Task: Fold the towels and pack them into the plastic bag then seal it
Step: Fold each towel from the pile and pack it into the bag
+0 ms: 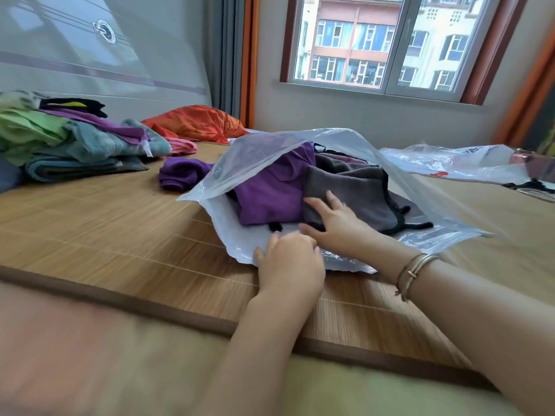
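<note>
- The plastic bag [258,154] lies in the middle of the frame on a bamboo mat [105,223], its mouth gaping toward the camera, the upper sheet lifted like a tent and the lower sheet flat on the mat.
- Inside the bag a purple towel [270,190] sits on the left and a grey towel [357,187] on the right, touching each other; dark cords trail from the grey one at the bag's mouth.
- The right hand [336,223] rests palm-down at the near edge of the grey towel, inside the mouth; its grip is spread, fingers extended flat on the cloth, the thumb at the towel's near edge, closed on nothing.
- The left hand [289,262], lower centre, lies on the near lip of the bag's lower sheet; fingers are curled down onto the plastic, but whether the grip pinches it or only presses cannot be told.
- A bracelet [413,273] circles the right wrist.
- A loose purple cloth [183,172] sits bunched on the mat just left of the bag.
- At the upper left of the frame a pile of towels [69,139] in green, teal, purple and black is stacked on the mat.
- Behind that, toward centre, lies an orange cloth [198,121] with a pink cloth [183,145] beside it.
- At the right edge another clear plastic bag [450,163] lies flat.
- A window [378,43] fills the upper right.
</note>
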